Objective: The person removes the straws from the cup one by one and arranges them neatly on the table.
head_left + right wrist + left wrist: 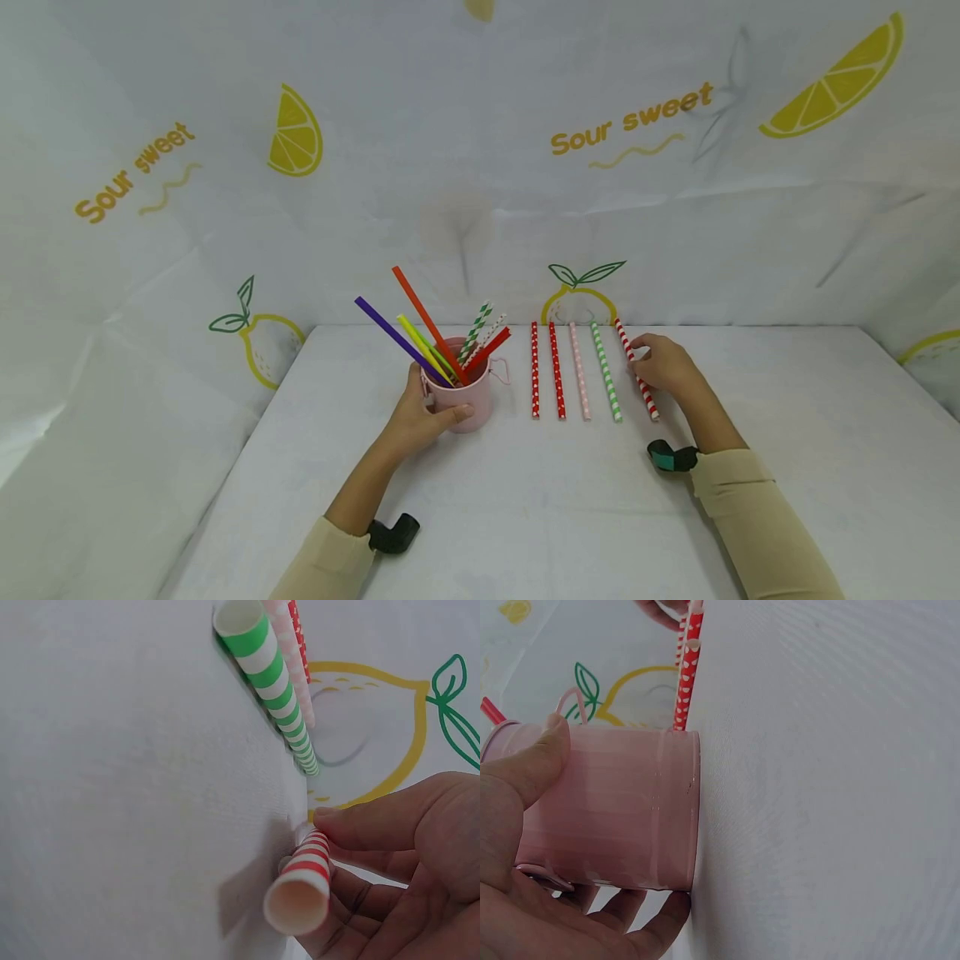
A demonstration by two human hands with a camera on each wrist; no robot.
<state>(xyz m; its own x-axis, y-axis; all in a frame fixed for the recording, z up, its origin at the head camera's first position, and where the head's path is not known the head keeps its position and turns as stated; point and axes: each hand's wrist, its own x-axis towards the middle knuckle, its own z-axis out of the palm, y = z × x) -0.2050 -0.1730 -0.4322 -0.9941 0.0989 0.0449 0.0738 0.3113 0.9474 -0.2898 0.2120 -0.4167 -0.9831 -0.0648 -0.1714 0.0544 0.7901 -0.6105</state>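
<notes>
My left hand [417, 421] grips a small pink metal bucket [615, 802], thumb across its near side and fingers around the other. Out of the bucket lean a purple straw [390, 331], an orange straw [420, 307], a yellow straw [420, 343], a green-striped straw [476, 327] and others. At the right end of a row of paper straws, my right hand [663, 364] pinches a red-and-white striped straw [309, 874] between thumb and fingers. A green-and-white striped straw [274, 682] lies just left of it.
Further left in the row lie a pink dotted straw [580, 371] and two red dotted straws, one [557, 371] beside the other [535, 371]. Behind the white table [525, 517] hangs a white cloth [450, 167] printed with lemons. A wire handle [501, 371] sticks out from the bucket's right side.
</notes>
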